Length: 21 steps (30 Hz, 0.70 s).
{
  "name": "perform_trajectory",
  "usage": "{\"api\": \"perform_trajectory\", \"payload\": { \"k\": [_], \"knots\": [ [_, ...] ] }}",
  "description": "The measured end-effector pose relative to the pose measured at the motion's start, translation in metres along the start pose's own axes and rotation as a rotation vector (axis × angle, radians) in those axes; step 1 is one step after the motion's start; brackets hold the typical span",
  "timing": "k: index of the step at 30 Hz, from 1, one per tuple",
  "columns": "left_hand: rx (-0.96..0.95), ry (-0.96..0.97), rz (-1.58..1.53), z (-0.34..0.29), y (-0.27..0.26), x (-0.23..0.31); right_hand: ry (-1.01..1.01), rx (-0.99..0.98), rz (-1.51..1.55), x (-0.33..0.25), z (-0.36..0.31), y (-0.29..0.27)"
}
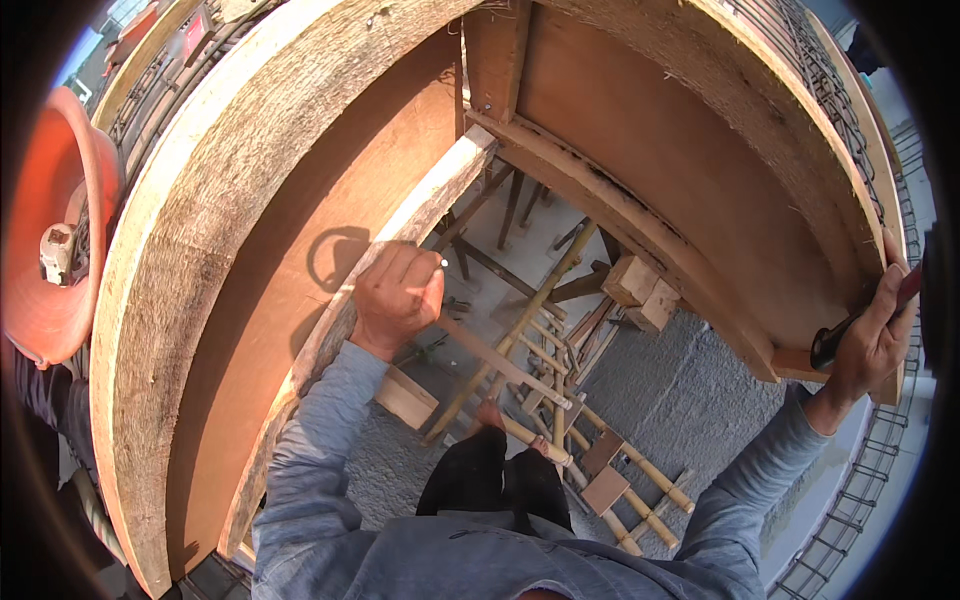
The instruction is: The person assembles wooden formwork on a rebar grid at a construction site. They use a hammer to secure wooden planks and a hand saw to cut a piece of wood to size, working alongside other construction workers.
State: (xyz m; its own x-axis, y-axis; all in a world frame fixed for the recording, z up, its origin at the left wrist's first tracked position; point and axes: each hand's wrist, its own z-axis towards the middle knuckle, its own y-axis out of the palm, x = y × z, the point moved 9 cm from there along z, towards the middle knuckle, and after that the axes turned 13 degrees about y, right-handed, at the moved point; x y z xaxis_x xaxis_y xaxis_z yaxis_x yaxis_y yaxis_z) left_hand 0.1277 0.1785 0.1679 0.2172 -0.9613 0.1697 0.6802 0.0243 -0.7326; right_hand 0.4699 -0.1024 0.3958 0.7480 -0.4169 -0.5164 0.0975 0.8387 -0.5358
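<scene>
My left hand [400, 300] is closed in a fist on top of a long timber batten [430, 200] along the inner plywood panel [330, 210]. A tiny pale tip shows at the fist's right side; what it belongs to is hidden in the fingers. At the right, my right hand [868, 345] is wrapped round a tool with a rounded black handle end [826, 346] and a dark red part. The tool's far end is lost at the dark rim, so its kind cannot be told. This hand is beside the right plywood panel [690, 150] and its timber edge.
Below me, my bare feet rest on a bamboo ladder [560, 375] with small wood boards. Wooden props stand on the grey floor [690, 410] beneath. An orange bucket [60, 230] with a tool inside hangs at the left. Steel rebar [850, 500] runs along the right.
</scene>
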Motion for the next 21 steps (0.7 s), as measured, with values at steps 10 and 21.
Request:
{"api": "perform_trajectory", "payload": {
  "k": [10,21],
  "knots": [
    [0.042,0.01,0.033,-0.017,-0.061,0.009,-0.22,0.232,-0.124,-0.041,-0.009,-0.011],
    [0.195,-0.149,0.205,-0.025,-0.044,-0.002,-0.256,0.243,-0.135,-0.043,-0.011,-0.011]
  ]
}}
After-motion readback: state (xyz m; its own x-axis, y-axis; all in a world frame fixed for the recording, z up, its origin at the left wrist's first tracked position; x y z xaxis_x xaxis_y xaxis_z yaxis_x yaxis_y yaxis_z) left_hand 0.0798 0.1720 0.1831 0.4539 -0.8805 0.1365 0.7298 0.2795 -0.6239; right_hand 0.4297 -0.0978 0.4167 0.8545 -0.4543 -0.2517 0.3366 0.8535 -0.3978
